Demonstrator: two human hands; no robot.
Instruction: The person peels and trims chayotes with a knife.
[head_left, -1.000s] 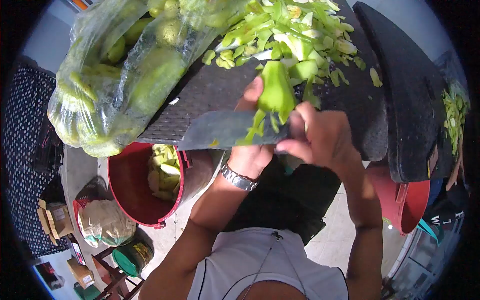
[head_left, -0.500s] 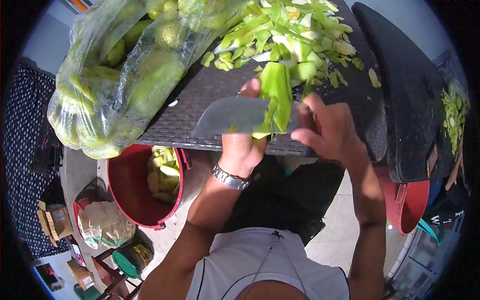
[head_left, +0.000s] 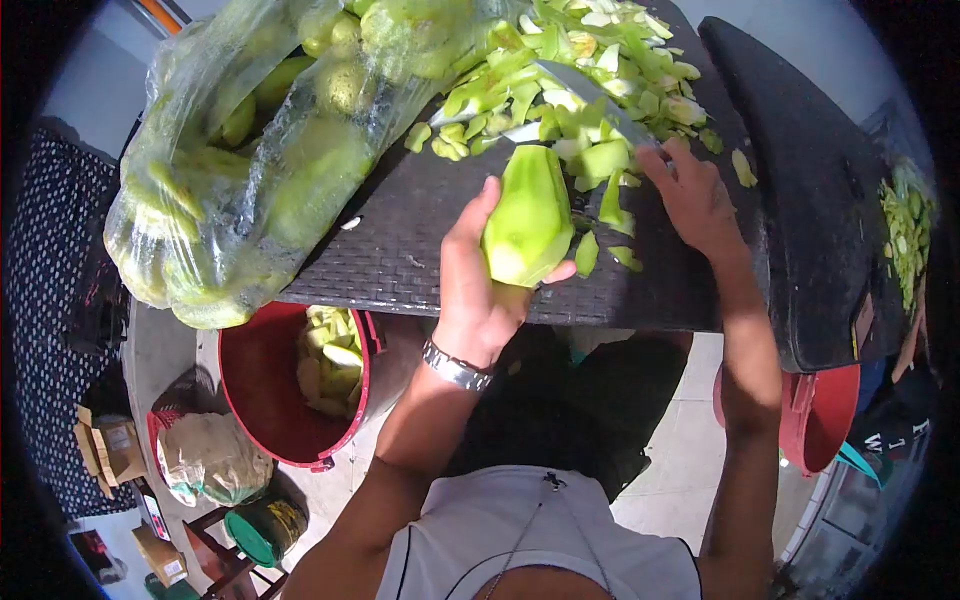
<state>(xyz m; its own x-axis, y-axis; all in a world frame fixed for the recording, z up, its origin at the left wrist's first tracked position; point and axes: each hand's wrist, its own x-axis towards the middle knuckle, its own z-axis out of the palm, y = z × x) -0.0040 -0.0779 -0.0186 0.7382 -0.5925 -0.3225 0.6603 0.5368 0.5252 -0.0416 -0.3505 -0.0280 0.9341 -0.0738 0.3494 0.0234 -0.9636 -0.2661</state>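
Observation:
My left hand point(head_left: 474, 270) cups a pear-shaped, peeled green fruit point(head_left: 530, 215) from below. Its surface is smooth and faceted, with the narrower end pointing away from me. My right hand point(head_left: 692, 195) is closed round the handle of a broad-bladed knife point(head_left: 585, 88), apart from the fruit. The blade reaches left over a heap of green peelings point(head_left: 628, 75), and the handle is mostly hidden by my fingers. Several loose peel strips point(head_left: 612, 210) lie on the dark woven tabletop point(head_left: 400, 230), right of the fruit.
A clear plastic bag point(head_left: 200, 230) of green fruit bulges over the table's left edge. Below it stands a red bucket point(head_left: 255, 400) holding pale peeled fruit point(head_left: 335, 360). A black chair back point(head_left: 820, 210) rises at the right, above another red bucket point(head_left: 820, 420).
The knife has left the fruit and swung up and right over the peelings with my right hand. A hanging strip is gone from the fruit, and more peel lies beside it.

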